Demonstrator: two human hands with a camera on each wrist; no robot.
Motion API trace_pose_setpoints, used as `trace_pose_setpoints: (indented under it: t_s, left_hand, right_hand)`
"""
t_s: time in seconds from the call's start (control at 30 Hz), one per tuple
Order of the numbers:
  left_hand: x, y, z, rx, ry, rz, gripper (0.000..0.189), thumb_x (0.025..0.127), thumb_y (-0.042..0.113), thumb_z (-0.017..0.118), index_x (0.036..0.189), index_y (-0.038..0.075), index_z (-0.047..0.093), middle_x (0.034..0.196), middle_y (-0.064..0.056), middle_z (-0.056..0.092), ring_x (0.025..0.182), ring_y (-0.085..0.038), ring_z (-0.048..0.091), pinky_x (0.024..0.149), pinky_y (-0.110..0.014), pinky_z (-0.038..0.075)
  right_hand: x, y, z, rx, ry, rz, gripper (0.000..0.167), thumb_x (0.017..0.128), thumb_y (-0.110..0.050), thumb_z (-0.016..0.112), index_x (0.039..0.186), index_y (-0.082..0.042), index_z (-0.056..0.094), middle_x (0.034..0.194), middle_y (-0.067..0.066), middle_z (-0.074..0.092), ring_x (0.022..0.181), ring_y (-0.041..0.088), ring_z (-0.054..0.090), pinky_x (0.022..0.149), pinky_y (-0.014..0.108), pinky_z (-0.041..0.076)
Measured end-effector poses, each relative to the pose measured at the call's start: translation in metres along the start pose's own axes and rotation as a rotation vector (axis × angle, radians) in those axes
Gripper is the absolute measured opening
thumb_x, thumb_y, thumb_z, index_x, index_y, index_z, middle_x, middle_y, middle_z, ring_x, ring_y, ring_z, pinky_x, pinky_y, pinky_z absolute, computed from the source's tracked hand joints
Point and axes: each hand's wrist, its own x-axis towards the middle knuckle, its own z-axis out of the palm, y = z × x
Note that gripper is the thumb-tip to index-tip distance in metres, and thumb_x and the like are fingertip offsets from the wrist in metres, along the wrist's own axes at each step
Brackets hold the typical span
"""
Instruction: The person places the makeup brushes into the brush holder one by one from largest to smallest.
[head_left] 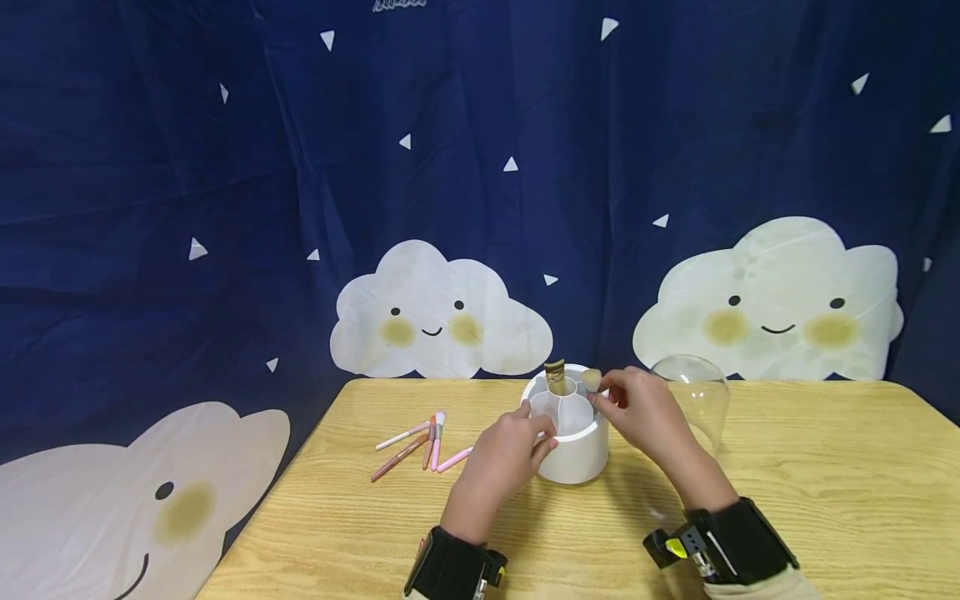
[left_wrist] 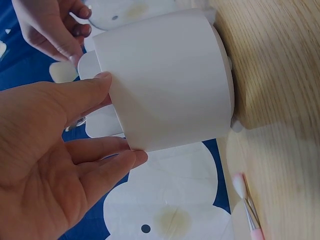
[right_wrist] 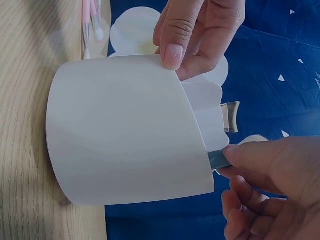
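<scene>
A white round makeup brush holder (head_left: pixel 573 458) with inner dividers stands on the table. My left hand (head_left: pixel 510 446) grips its near left rim; in the left wrist view the left hand (left_wrist: pixel 65 145) has its fingertips at the rim's edge. At the right side of the rim, my right hand (head_left: pixel 641 404) pinches a makeup brush (head_left: pixel 592 381) with pale bristles. In the right wrist view its blue-grey handle (right_wrist: pixel 218 160) goes down behind the holder's wall, its lower end hidden. Another brush (head_left: pixel 555 377), flat and gold-brown, stands in the holder's middle.
Several pink, white and brown makeup brushes (head_left: pixel 433 442) lie on the wooden table (head_left: pixel 825 492) left of the holder. A clear dome cover (head_left: pixel 701 400) stands to the right, partly behind my right hand. A dark blue curtain (head_left: pixel 480 200) with clouds hangs behind the table.
</scene>
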Motion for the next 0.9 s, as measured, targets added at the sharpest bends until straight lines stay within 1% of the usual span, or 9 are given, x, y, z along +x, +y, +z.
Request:
trace_pose_setpoints:
  t_s: [0.43,0.6,0.77,0.9]
  left_hand:
    - [0.0008,-0.0004,0.0005,-0.002,-0.003,0.001,0.014,0.097,0.028,0.070,0.102,0.016,0.075,0.128,-0.024,0.066,0.111,-0.031,0.070,0.084,-0.038,0.060]
    - [0.0008,-0.0005,0.0009,0.006,-0.008,0.001,0.014,0.097,0.028,0.070,0.103,0.016,0.075,0.128,-0.023,0.067,0.109,-0.029,0.071,0.082,-0.037,0.060]
    - [0.0005,-0.0002,0.0014,-0.006,-0.015,-0.001,0.015,0.097,0.028,0.070,0.103,0.015,0.075,0.127,-0.024,0.067,0.106,-0.029,0.071,0.081,-0.038,0.060]
    - [0.0003,-0.0001,0.0015,0.001,-0.002,0.002,0.014,0.097,0.028,0.070,0.102,0.016,0.075,0.127,-0.024,0.067,0.106,-0.029,0.071,0.080,-0.038,0.060]
  right_hand:
    - [0.0002,0.0009,0.0019,-0.003,-0.009,-0.007,0.009,0.088,-0.009,0.077,0.090,0.000,0.074,0.073,0.005,0.059,0.069,0.021,0.050,0.061,0.032,0.043]
    - [-0.0002,0.0012,0.0023,-0.003,-0.009,-0.013,0.009,0.088,-0.008,0.076,0.090,0.000,0.074,0.073,0.005,0.059,0.068,0.020,0.050,0.060,0.032,0.042]
    - [-0.0003,0.0006,0.0019,0.000,-0.017,-0.012,0.008,0.088,-0.008,0.076,0.090,-0.001,0.073,0.073,0.005,0.059,0.069,0.020,0.050,0.061,0.032,0.043]
    - [-0.0006,0.0004,0.0015,-0.005,-0.019,-0.011,0.009,0.088,-0.009,0.076,0.089,0.000,0.073,0.073,0.005,0.059,0.068,0.020,0.050,0.060,0.032,0.043]
